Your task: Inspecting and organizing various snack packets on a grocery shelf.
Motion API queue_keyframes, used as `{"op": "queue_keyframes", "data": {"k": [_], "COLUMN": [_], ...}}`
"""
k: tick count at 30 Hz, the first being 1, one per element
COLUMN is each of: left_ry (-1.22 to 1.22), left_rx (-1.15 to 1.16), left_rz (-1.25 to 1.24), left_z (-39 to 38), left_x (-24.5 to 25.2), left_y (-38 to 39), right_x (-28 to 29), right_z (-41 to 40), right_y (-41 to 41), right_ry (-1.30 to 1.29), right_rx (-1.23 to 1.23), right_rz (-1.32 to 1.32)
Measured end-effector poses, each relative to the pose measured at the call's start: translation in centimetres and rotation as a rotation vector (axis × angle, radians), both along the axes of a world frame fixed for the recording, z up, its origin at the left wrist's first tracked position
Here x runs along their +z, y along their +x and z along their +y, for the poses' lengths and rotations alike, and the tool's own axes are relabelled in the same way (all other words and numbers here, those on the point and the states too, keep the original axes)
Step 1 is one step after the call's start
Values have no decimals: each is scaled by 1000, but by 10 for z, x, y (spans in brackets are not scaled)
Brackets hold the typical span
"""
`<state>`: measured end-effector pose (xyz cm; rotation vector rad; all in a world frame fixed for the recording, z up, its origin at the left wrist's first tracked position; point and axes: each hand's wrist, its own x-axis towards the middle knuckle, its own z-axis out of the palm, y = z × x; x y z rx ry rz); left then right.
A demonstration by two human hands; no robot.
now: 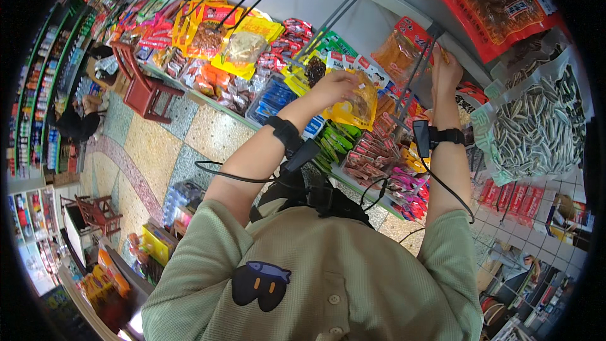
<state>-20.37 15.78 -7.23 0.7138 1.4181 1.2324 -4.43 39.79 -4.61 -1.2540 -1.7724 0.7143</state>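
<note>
My left hand [337,89] is on a yellow snack bag [362,104] above the shelf, its fingers bent over the bag's upper part; whether it grips the bag is unclear. My right hand [446,68] is raised at the metal rail near the tip of a display hook, with its fingers drawn together; a small yellowish thing shows at the fingers, too small to name. Between the hands hangs a red and clear snack bag [396,57]. White-topped bags [343,61] stand just behind my left hand. Both wrists wear black straps with small devices and cables.
Metal display hooks [331,21] jut out over the snack shelf. A large bag of sunflower seeds [537,128] and a red bag [492,2] hang at the right. A red chair [144,87] stands in the aisle; a seated person [78,121] is at the far left.
</note>
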Motion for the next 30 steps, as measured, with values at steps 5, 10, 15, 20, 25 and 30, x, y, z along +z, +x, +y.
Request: {"op": "queue_keyframes", "data": {"k": [5, 10, 15, 20, 25, 30], "left_ry": [-95, -164, -197, -249, -271, -269], "left_rx": [135, 232, 211, 193, 219, 192], "left_rz": [15, 17, -7, -50, -69, -93], "left_z": [-28, -51, -66, -82, -89, -88], "left_x": [-21, -39, -45, -54, -58, -56], "left_y": [5, 10, 25, 27, 30, 39], "right_x": [-45, -120, -175, -216, -203, -230], "right_z": [-24, -53, -74, -87, -89, -67], "right_y": [18, 53, 92, 120, 109, 102], "right_ry": [-65, -177, -518, -616, -1129, -1272], "right_rx": [235, 190, 220, 108, 123, 14], "right_rz": [443, 116, -164, -127, 273, 341]}}
